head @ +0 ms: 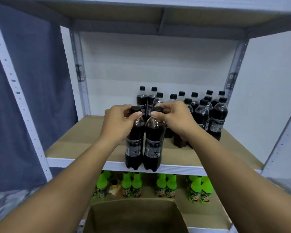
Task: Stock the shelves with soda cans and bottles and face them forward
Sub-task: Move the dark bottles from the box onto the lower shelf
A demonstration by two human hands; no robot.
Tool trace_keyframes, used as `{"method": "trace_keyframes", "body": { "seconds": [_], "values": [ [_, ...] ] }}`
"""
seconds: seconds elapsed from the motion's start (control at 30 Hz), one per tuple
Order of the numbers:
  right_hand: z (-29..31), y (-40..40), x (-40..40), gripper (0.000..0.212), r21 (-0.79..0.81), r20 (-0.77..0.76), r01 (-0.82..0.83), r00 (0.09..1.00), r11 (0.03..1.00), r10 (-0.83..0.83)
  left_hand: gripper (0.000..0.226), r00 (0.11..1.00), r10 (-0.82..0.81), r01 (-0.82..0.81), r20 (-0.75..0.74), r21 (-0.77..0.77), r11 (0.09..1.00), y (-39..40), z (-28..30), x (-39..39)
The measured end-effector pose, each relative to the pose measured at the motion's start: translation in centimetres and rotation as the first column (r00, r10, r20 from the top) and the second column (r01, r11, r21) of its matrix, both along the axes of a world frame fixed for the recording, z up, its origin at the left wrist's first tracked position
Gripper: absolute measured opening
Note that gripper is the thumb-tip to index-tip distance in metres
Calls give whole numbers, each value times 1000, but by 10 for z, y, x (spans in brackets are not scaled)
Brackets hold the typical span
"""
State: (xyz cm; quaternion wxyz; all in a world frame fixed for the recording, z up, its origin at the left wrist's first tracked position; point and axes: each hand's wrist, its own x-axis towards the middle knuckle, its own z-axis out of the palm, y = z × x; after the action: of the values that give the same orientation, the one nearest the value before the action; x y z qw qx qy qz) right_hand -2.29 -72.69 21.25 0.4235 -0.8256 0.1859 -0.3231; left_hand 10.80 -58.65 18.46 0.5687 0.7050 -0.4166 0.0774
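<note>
- I stand at a white metal shelf unit, looking down at its middle shelf (91,132), which is lined with brown cardboard.
- My left hand (118,125) pinches the neck and black cap of a dark cola bottle (134,143); thumb and fingers curl around it.
- My right hand (175,120) pinches the cap of a second dark cola bottle (153,145) in the same way.
- The two bottles touch side by side, upright, over the front edge of the middle shelf, left of its centre. I cannot tell whether they rest on the shelf or hang just in front of it.
- Their grey labels face toward me.
- Done already: a group of cola bottles (202,113) stands in rows from the back right corner forward, filling much of the right half of this shelf.
- Left to do, as I judge it: the left half of the shelf shows bare cardboard, so more bottles belong there, beginning with these two.
- On the lower shelf, green-capped soda bottles (166,185) stand in pairs near its front edge, labels mostly forward; a small orange item at the left is too blurred to name.
- An open cardboard box (134,216) sits below my arms; I see no bottles in the part that shows.
- I see no cans anywhere.
</note>
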Motion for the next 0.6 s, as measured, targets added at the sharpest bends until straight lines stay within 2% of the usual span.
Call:
{"method": "trace_keyframes", "body": {
  "seconds": [0.17, 0.33, 0.5, 0.6],
  "values": [
    [12, -16, 38, 39, 44, -14, -10, 1000, 999, 11, 11, 999, 28, -29, 47, 24, 999, -10, 13, 32],
    [2, -23, 72, 20, 56, -35, -51, 998, 997, 53, 12, 997, 68, -70, 39, 45, 997, -16, 2, 62],
    [-6, -27, 92, 36, 71, -32, -82, 996, 994, 84, 17, 997, 66, -66, -26, -8, 998, -19, -11, 79],
    [-10, -28, 93, 49, -26, -14, -28, 1000, 999, 28, 20, 995, -9, 2, -95, -69, 998, -20, -18, 80]
  ]
}}
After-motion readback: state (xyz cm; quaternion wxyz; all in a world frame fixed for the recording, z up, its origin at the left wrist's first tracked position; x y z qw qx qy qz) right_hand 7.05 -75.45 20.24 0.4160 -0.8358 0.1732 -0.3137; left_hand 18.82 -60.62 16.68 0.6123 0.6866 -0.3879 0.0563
